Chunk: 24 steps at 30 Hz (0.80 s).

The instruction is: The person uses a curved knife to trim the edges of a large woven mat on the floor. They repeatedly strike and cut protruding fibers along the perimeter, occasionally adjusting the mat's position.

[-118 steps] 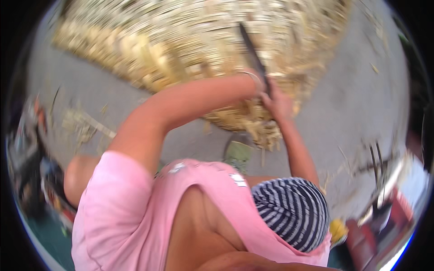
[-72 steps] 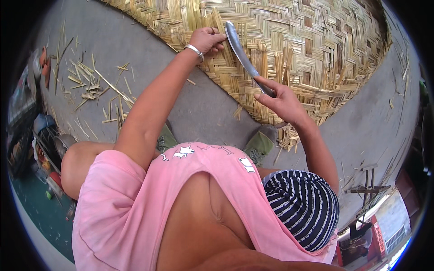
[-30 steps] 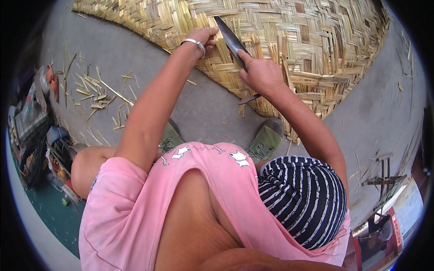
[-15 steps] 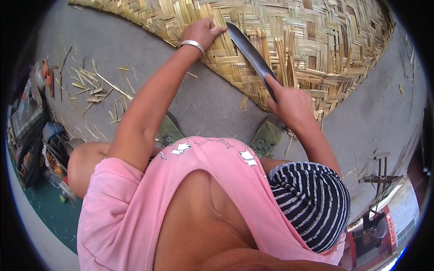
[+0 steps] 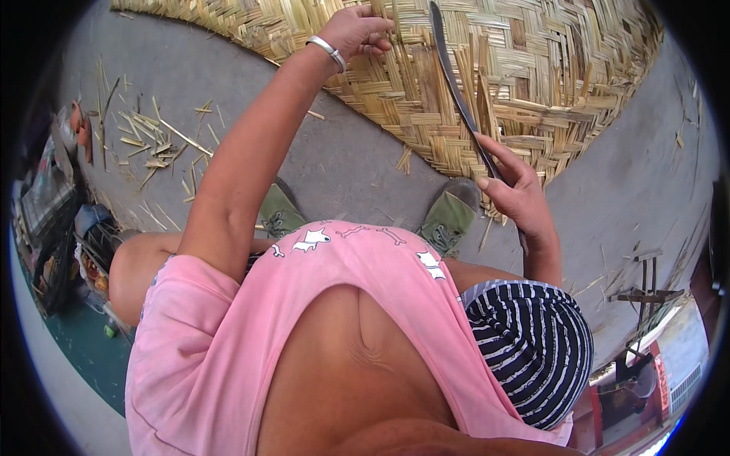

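A large mat woven from flat, straw-coloured strips [image 5: 532,80] spreads over the ground in front of me, with loose strip ends standing up near its near edge. My right hand [image 5: 519,190] grips the handle end of a long, dark, slightly curved knife [image 5: 454,83]. Its blade points away from me over the mat and shows almost edge-on. To the left of the blade, my left hand [image 5: 356,32] is over the mat's near-left edge. Its fingers are bent around a thin upright strip [image 5: 397,23], close to the top of the picture.
Cut strip scraps [image 5: 156,148] lie on the grey floor [image 5: 220,68] at the left. My green shoes [image 5: 449,216] stand just short of the mat. Bags and a basket of odds and ends [image 5: 95,266] are at far left; a small dark frame [image 5: 646,292] stands at right.
The knife has drawn slightly back from my left hand and turned from showing its broad side to nearly edge-on. My right hand has shifted right and nearer; my left hand moved slightly farther away.
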Motion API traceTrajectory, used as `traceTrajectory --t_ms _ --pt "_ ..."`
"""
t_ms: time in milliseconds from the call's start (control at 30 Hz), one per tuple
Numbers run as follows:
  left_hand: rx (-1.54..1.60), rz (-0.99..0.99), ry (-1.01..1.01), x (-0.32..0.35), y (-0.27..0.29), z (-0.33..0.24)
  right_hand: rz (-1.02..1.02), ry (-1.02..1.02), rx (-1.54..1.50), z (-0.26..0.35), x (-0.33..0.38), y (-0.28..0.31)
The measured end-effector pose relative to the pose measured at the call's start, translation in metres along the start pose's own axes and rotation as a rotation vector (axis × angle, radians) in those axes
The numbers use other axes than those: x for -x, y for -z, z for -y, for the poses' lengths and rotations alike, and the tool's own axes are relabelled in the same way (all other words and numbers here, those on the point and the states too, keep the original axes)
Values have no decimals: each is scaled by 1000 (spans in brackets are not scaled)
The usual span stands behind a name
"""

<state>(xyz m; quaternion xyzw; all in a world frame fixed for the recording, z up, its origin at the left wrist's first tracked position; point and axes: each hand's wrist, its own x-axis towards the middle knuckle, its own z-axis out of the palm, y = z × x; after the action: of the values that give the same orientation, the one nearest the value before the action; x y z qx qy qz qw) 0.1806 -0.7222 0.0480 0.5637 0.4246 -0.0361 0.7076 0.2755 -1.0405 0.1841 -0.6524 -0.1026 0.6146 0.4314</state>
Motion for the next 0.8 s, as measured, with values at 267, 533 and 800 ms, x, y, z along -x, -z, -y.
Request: traceTrajectory --t_ms 267,533,800 --pt "-121 86 71 31 -10 10 91 8 -42 -5 -7 8" --pt "-102 -81 -40 35 -25 20 104 -55 152 14 -25 4" --pt "-20 -266 -77 27 -33 53 98 -30 865 35 -56 6"
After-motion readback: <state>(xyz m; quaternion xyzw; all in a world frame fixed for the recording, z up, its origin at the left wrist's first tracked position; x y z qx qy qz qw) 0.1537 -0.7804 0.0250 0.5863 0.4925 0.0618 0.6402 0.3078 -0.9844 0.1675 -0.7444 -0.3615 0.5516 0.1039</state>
